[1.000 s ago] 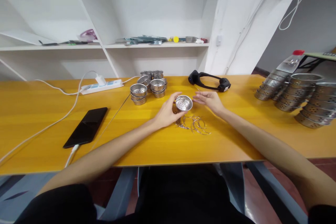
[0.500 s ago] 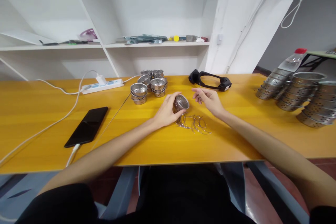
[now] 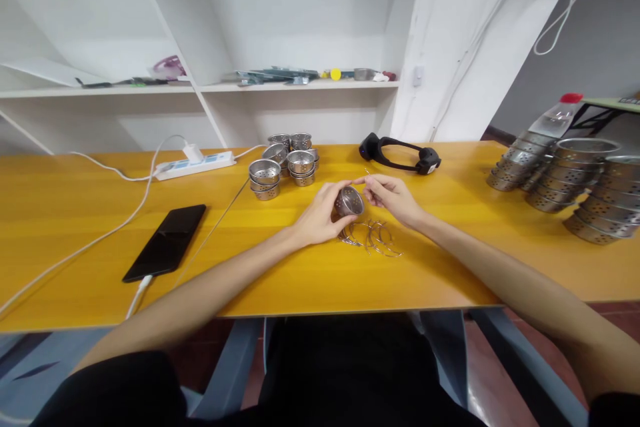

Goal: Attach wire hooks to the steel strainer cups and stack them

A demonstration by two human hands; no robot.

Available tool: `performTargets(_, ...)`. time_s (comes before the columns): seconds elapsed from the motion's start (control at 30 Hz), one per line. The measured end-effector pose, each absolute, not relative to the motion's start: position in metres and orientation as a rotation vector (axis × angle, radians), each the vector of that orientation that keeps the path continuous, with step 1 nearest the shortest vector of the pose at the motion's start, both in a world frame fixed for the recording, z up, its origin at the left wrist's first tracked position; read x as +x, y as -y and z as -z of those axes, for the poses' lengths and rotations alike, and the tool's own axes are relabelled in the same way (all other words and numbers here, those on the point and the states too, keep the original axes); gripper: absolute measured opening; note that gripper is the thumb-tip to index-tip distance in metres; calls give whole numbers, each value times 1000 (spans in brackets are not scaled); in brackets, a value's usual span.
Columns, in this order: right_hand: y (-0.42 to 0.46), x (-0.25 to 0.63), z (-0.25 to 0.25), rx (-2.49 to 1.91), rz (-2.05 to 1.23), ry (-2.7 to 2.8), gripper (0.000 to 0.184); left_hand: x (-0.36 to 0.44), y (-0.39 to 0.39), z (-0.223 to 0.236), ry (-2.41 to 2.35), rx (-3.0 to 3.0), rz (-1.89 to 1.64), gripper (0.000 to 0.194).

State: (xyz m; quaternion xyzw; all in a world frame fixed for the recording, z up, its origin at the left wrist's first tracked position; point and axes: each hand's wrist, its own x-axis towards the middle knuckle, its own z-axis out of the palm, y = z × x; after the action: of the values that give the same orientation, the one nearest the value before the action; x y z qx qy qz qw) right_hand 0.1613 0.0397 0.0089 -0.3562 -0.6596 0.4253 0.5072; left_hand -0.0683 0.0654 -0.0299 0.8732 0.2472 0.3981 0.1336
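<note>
My left hand is closed around a small perforated steel strainer cup, thumb near its lower rim and fingers over the top. The cup is tilted, its mouth facing right and toward me. Close to its right rim, my right hand is pinched on a thin metal wire; only a short tip shows above the fingers. The right index finger reaches toward the left fingertips, and whether they touch is unclear. Just below both hands, several curved wire pieces lie loose on the yellow table.
Stacked strainer cups stand behind to the left. Taller stacks and a red-capped bottle are at right. A black headset-like band lies at the back. Left are a phone, cables and a power strip.
The cup has turned in my left hand from mouth up to tilted rightward. My right hand drew slightly away, then came back left to the cup's rim with the wire.
</note>
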Motion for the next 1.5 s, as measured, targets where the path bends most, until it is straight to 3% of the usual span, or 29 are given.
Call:
performTargets(0.47,-42,165,-4,-866,-1136,1607,46,-67,-64,28,-736,2527,-1125,68)
performTargets(1.5,-27,152,-13,-949,-943,1706,50,-67,-63,30,-686,2444,-1185,69)
